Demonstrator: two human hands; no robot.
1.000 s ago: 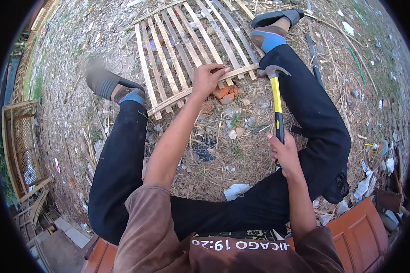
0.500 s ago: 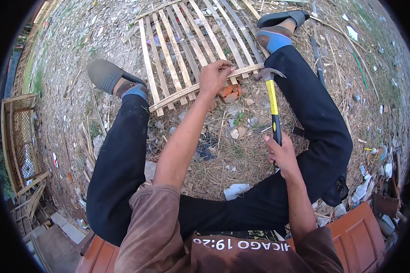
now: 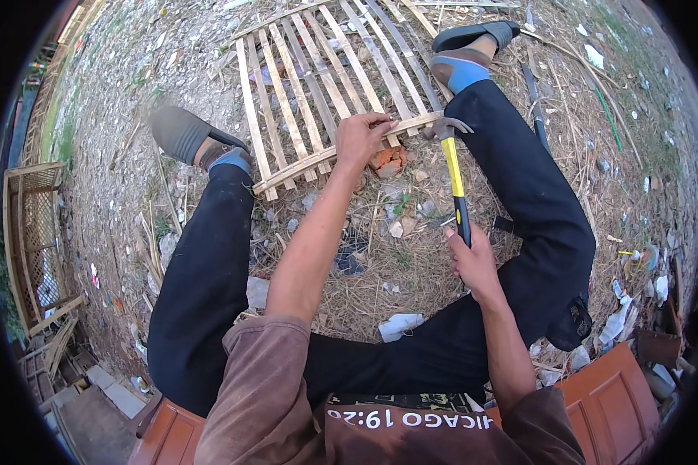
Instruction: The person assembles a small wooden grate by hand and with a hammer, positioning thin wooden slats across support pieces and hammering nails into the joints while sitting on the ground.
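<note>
A frame of pale wooden slats (image 3: 292, 128) lies on the ground between my feet. My left hand (image 3: 361, 141) is at its near crosspiece (image 3: 310, 165), with thumb and fingers pinched together. Whatever is between the fingertips is too small to make out. In my right hand (image 3: 475, 262) is a claw hammer (image 3: 452, 167) with a yellow and black handle, gripped near its lower end. The hammer's head is by the right end of the crosspiece, close to my right shin. Orange brick pieces (image 3: 389, 161) sit under the near edge of the frame.
My legs in black trousers (image 3: 202, 279) spread on both sides of the frame. Dry straw, stones and litter cover the ground. A reddish-brown panelled board (image 3: 609, 407) is beneath me. At the left stands a wooden lattice frame (image 3: 39, 248). Loose sticks lie at the upper right.
The hammer has moved slightly left, its head nearer the crosspiece. My left hand has shifted a little down and left, still pinched at the crosspiece.
</note>
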